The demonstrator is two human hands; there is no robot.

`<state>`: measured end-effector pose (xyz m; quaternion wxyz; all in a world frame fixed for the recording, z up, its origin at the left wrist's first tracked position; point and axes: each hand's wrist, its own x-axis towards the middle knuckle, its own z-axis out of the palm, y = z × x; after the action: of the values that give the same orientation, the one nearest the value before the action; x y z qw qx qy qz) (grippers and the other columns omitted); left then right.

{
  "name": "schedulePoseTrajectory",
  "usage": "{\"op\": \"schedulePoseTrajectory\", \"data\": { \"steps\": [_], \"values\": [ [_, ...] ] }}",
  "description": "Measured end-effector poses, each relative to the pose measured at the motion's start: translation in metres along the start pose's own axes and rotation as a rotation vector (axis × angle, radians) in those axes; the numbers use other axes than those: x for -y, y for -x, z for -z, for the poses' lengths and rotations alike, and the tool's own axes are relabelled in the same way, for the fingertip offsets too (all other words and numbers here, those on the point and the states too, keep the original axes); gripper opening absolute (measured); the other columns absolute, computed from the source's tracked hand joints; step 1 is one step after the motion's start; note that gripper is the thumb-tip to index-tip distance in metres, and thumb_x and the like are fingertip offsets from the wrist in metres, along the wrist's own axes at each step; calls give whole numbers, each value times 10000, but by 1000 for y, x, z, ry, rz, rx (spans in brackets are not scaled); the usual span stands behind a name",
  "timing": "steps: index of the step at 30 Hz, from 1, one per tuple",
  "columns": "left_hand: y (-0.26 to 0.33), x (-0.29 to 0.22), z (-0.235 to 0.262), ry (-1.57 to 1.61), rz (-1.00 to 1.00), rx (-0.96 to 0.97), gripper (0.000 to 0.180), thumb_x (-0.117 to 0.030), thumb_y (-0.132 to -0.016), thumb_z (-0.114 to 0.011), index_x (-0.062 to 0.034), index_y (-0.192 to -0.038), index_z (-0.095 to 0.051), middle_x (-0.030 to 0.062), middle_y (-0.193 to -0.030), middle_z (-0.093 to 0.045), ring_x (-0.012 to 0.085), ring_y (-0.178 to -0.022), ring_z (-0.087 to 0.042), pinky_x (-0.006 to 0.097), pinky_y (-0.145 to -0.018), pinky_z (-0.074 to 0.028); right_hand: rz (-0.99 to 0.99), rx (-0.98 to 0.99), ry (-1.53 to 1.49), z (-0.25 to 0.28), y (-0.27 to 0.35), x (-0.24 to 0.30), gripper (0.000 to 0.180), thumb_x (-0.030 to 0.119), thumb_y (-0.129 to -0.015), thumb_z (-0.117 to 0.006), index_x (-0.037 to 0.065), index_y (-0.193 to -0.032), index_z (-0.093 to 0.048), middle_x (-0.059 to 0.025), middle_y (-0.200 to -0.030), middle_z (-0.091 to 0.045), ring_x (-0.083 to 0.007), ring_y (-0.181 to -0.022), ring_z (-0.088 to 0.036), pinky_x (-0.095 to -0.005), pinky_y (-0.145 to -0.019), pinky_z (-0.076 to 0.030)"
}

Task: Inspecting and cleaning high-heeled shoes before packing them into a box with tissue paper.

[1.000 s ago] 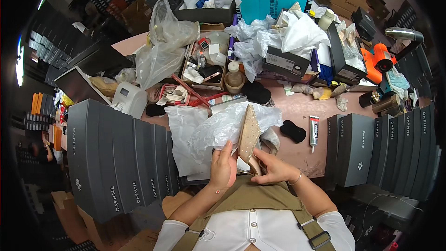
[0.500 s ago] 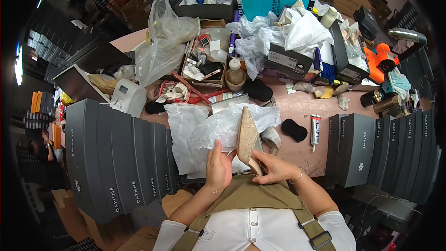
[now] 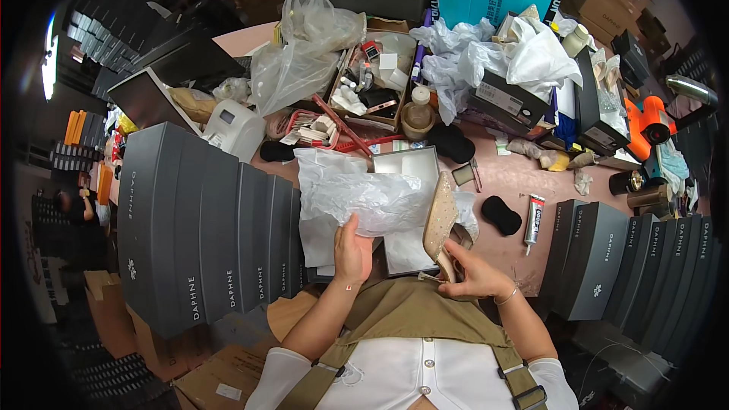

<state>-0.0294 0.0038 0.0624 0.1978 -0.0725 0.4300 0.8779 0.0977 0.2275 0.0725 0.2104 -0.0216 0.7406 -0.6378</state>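
My right hand (image 3: 478, 272) grips a beige pointed shoe (image 3: 438, 220) with small sparkling studs by its heel end, toe pointing up and away from me. White tissue paper (image 3: 380, 199) is in my left hand (image 3: 353, 254), pinched at its near edge by the thumb; the other fingers are partly hidden. Beneath the paper and shoe lies an open shoebox (image 3: 410, 163) with a pale inside. A second shoe (image 3: 465, 237) shows partly behind the held one, at the box's right side, with its toe end whitish. More white paper (image 3: 323, 239) lies flat on the left.
Dark shoeboxes stand in rows at left (image 3: 178, 220) and right (image 3: 588, 254). On the pink table lie a black oval pad (image 3: 501, 216), a glue tube (image 3: 534, 224) and a red basket (image 3: 313, 129). Farther back are a cluttered carton (image 3: 376, 87), plastic bags (image 3: 296, 68) and an orange heat gun (image 3: 649, 123).
The tissue paper has shifted left with my left hand, away from the shoe, baring more of the shoebox. The shoe has moved slightly right in my right hand. The whole view has shifted.
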Motion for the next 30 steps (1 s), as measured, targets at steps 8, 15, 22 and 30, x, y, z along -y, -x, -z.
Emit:
{"op": "schedulePoseTrajectory", "data": {
  "steps": [8, 15, 22, 30],
  "values": [
    [-4, 11, -8, 79, 130, 204, 468, -322, -990, -408, 11, -1318, -383, 129, -1316, -466, 266, -1224, -449, 432, -1024, -358, 169, -91, -129, -38, -44, 21, 794, 85, -750, -717, 46, -1383, -240, -68, -1006, -512, -140, -874, -561, -285, -769, -471],
    [-26, -21, -2, -3, 183, 400, 522, -386, -946, -496, -18, -1306, -408, 129, -1291, -488, 236, -1204, -469, 395, -989, -393, 197, -179, -105, -77, -60, 20, 985, 113, -782, -705, 22, -1453, 10, -147, -1162, -465, -180, -917, -575, -306, -798, -482],
    [-38, -5, -5, -134, 272, 459, 575, -252, -878, -643, -29, -1336, -376, 124, -1297, -491, 223, -1190, -493, 359, -1018, -384, 455, -281, 259, -92, -79, 13, 1116, 291, -770, -760, -41, -1430, 77, -293, -1360, -326, -298, -1083, -545, -339, -876, -467],
    [-10, -46, 7, -168, 670, 647, 716, -307, -831, -650, -33, -1401, -313, 147, -1366, -433, 255, -1256, -440, 380, -1052, -338, 385, -611, 173, -5, -11, 81, 194, 8, -808, -628, 8, -1000, -657, -120, -915, -644, -212, -801, -622, -295, -726, -486]
  ]
}}
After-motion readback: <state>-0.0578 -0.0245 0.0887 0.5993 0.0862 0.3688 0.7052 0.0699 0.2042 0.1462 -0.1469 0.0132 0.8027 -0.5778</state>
